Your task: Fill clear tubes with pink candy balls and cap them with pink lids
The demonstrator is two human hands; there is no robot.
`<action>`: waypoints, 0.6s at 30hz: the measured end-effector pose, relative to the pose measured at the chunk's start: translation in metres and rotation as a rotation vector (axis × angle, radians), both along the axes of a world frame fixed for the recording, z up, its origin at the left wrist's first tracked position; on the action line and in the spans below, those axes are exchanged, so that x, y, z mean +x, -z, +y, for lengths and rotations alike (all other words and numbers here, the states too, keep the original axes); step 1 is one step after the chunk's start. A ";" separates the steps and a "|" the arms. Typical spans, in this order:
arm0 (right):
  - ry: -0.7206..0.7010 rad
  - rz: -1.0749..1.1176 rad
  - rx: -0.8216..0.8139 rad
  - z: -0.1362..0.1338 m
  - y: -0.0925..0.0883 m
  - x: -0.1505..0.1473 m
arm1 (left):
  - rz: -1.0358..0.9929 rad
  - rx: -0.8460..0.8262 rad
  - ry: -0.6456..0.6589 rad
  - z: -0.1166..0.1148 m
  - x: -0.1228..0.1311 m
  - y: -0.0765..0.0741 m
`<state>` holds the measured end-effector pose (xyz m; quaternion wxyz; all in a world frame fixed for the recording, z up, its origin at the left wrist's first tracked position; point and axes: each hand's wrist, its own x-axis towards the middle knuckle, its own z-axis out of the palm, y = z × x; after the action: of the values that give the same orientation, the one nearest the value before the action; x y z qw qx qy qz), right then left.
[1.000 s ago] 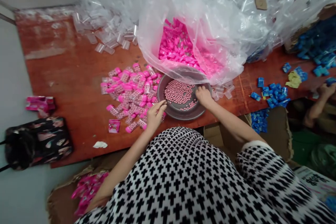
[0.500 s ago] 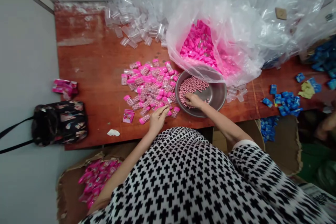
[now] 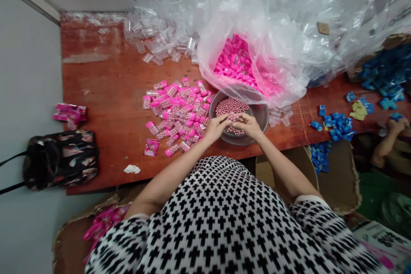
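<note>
Left grip [image 3: 213, 129] and right grip [image 3: 251, 126]: narrow, both holding a cluster of pink beads [image 3: 233, 117], any casing indistinct to me. Grey bowl [image 3: 263, 118] with loose beads [image 3: 231, 105] directly beneath; pink-capped bead vials [image 3: 175, 102] left. Step, I judge: two-handed bead handling; next move calls for steady fingertips above the bowl.

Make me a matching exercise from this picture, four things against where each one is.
Things
1. round grey bowl
2. pink-capped clear plastic bottles
3. black flower-patterned bag
4. crumpled yellow scrap

Places
A. at the left end of the red-brown wooden table
B. beside small blue packets
C. under the left hand and right hand
D. heaped just left of the bowl

Pairs: 1-C, 2-D, 3-A, 4-B
</note>
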<state>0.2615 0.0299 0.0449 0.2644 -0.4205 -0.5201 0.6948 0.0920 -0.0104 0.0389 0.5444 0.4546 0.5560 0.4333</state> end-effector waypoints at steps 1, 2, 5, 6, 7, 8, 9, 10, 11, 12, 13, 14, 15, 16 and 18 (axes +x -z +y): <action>0.004 -0.055 0.072 0.003 -0.006 0.004 | -0.065 -0.037 -0.009 0.003 0.002 -0.001; -0.002 -0.112 0.155 0.007 -0.011 0.008 | -0.134 -0.073 -0.010 0.005 0.004 -0.001; -0.119 -0.234 0.408 0.020 -0.028 0.019 | -0.320 -0.155 0.044 0.011 0.005 -0.003; -0.178 -0.255 0.471 0.024 -0.033 0.022 | -0.363 -0.174 0.066 0.013 0.005 -0.003; -0.228 -0.270 0.524 0.027 -0.037 0.024 | -0.394 -0.191 0.082 0.015 0.005 -0.003; -0.263 -0.283 0.563 0.030 -0.040 0.026 | -0.411 -0.207 0.089 0.016 0.005 -0.004; -0.288 -0.293 0.590 0.032 -0.043 0.026 | -0.417 -0.220 0.095 0.018 0.005 -0.004; -0.308 -0.300 0.607 0.033 -0.045 0.027 | -0.411 -0.227 0.099 0.020 0.005 -0.004; -0.324 -0.304 0.614 0.034 -0.046 0.027 | -0.395 -0.230 0.104 0.021 0.005 -0.004; -0.340 -0.304 0.612 0.035 -0.046 0.027 | -0.376 -0.233 0.114 0.023 0.004 -0.004; -0.354 -0.300 0.599 0.036 -0.046 0.027 | -0.356 -0.235 0.126 0.025 0.004 -0.004; -0.362 -0.292 0.577 0.037 -0.045 0.028 | -0.339 -0.237 0.135 0.027 0.004 -0.004; -0.367 -0.284 0.548 0.038 -0.044 0.029 | -0.326 -0.238 0.142 0.028 0.004 -0.003; -0.371 -0.280 0.516 0.039 -0.043 0.030 | -0.318 -0.239 0.152 0.029 0.005 -0.002; -0.389 -0.277 0.444 0.042 -0.040 0.032 | -0.305 -0.231 0.180 0.032 0.008 0.001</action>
<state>0.2938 0.0720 0.0847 0.1384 -0.3359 -0.7605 0.5382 0.1003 0.0211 0.0375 0.7073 0.3662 0.4701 0.3802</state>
